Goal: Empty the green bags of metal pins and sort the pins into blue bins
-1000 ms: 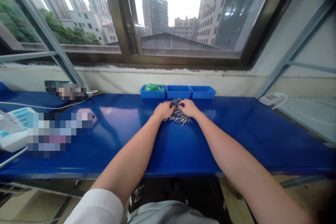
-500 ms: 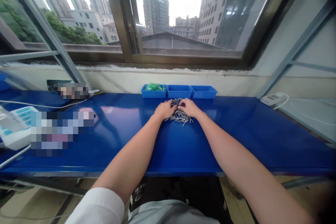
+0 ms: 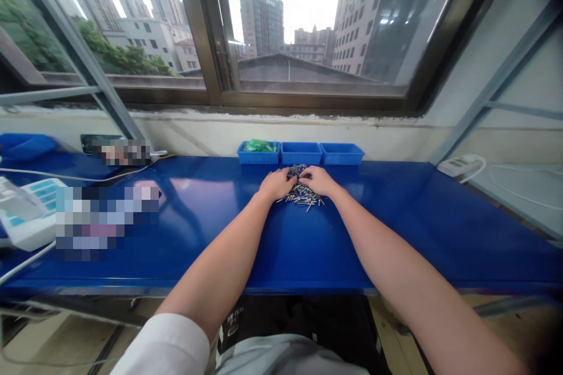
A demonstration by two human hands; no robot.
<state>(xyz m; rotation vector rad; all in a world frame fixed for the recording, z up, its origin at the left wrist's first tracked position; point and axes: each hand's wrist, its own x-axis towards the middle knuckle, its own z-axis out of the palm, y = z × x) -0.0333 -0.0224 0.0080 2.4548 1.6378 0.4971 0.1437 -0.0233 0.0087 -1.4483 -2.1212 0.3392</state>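
Note:
A heap of thin, shiny metal pins, perhaps rivets (image 3: 305, 198), lies on the blue tabletop (image 3: 303, 246) between my hands. My left hand (image 3: 278, 183) rests against the heap's left side, fingers stretched over the pieces and thumb pointing inward. On the other side my right hand (image 3: 317, 179) touches the heap with its fingers curled and the fingertips and thumb close together. Whatever is between those fingertips is too small to make out. Some loose pins spread toward me at the near edge of the heap.
Behind the heap stand three blue bins: the left bin (image 3: 258, 158) holds green plastic pieces (image 3: 260, 145), beside a middle bin (image 3: 301, 159) and a right bin (image 3: 341, 159). A white device (image 3: 33, 217) and blurred items lie left. A white power strip (image 3: 457, 165) sits far right.
Both hands stay at the heap with hardly any movement. The whole view has shifted very slightly.

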